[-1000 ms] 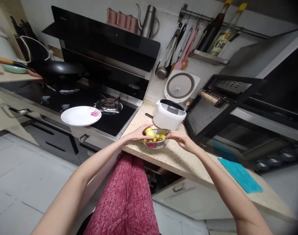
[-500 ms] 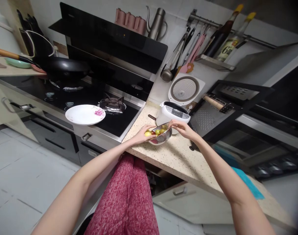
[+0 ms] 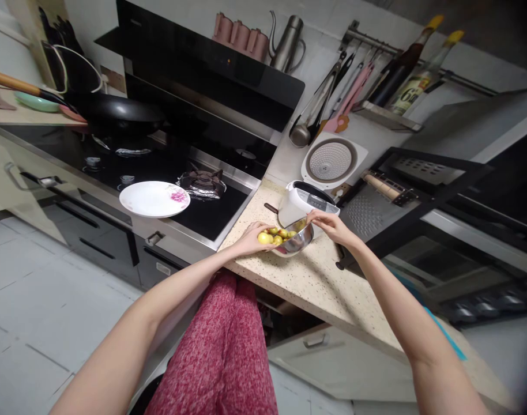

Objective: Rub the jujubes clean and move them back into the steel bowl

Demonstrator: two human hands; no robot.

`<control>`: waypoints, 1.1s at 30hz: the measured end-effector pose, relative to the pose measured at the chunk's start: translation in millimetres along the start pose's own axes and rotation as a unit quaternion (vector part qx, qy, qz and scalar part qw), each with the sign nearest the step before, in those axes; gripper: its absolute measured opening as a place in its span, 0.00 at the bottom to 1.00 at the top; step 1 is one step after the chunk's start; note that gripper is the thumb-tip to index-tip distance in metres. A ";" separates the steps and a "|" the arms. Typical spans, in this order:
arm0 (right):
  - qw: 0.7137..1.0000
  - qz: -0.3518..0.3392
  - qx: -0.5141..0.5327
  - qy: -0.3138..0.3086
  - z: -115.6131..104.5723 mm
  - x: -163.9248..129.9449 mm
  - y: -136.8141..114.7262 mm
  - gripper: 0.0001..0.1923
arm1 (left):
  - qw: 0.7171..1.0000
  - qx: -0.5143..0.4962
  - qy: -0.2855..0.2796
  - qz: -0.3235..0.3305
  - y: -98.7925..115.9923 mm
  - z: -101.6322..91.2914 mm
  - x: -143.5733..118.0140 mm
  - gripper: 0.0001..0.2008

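Observation:
A shiny metal bowl (image 3: 305,237) is held tilted low over the counter, its left side dipped. Several round yellow-green fruits (image 3: 277,237) are bunched toward that side, with a hint of red among them. My left hand (image 3: 250,239) is curved around the bowl's left side, the fruits against its palm and thumb. At the opposite rim, my right hand (image 3: 328,223) pinches the bowl's edge between thumb and fingers. Just behind the bowl stands a white rice cooker (image 3: 304,204) with its lid (image 3: 331,160) raised. The bowl's underside is mostly hidden.
On the stove's front edge lies a white flowered plate (image 3: 154,200), near a burner (image 3: 203,180). A black wok (image 3: 116,112) sits farther left. An oven (image 3: 440,253) stands to the right on the speckled counter (image 3: 309,279). Utensils (image 3: 332,92) hang above.
The bowl has tipped more to the left, and the fruits have gathered by my left hand. Both hands stay on the bowl. The view has shifted slightly.

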State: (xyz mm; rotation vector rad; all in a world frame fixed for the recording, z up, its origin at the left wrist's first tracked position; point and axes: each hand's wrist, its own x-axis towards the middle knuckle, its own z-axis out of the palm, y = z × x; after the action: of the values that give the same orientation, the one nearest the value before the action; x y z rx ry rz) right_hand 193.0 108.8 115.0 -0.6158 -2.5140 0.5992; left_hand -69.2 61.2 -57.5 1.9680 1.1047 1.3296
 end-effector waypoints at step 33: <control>0.857 -0.250 -0.377 0.248 117.6 -147.9 -65.6 0.16 | 0.991 0.126 -0.029 0.034 3.5 -3.6 -5.7 0.16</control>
State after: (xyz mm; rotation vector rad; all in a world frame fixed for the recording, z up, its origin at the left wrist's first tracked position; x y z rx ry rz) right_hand 225.1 -55.1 5.0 -0.2723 -2.1877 -0.6930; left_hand -72.3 54.4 -56.2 2.2293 1.2388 1.2056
